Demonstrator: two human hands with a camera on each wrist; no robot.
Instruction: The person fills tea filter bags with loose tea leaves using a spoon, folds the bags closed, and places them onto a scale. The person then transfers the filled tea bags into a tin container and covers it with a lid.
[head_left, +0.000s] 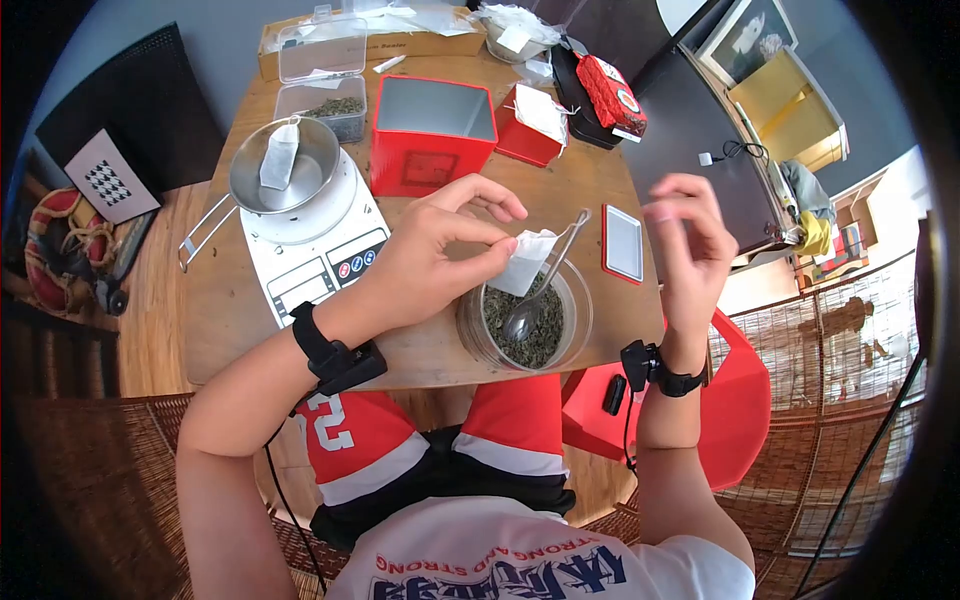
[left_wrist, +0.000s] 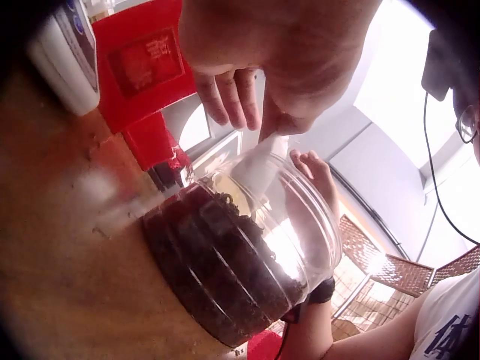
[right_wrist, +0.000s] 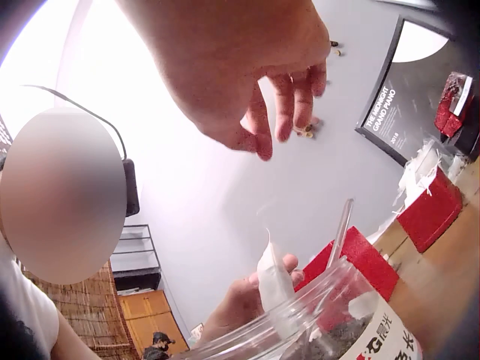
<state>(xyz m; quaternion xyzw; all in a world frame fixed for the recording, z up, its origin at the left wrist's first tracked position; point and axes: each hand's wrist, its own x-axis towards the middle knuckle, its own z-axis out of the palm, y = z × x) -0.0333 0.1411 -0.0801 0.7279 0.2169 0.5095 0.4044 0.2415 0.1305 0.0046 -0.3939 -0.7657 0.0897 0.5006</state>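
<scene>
Plainly, the left hand (head_left: pixel 430 245) has its thumb and forefinger closed together on the edge of a white pouch (head_left: pixel 524 262), its other fingers loosely bent. That pouch is at the mouth of a clear jar (head_left: pixel 578 318), toward the jar's twelve o'clock side; how far it dips below the rim is hard to tell. Dark dried leaves (head_left: pixel 538 342) fill the lower part of the jar, and a spoon (head_left: pixel 520 322) rests in them, its handle leaning toward one o'clock.

The right hand (head_left: pixel 692 245) is raised at two o'clock from the jar, fingers loosely bent and parted, with no visible hold on anything. Nearer the jar, also at two, lies a red-rimmed tray (head_left: pixel 623 243). At ten o'clock stands a white scale (head_left: pixel 345 235), bearing a metal pan (head_left: pixel 318 150) with another pouch (head_left: pixel 280 157) in it. A red tin (head_left: pixel 415 165) stands open at eleven o'clock; a smaller red box (head_left: pixel 522 140) sits at twelve.
</scene>
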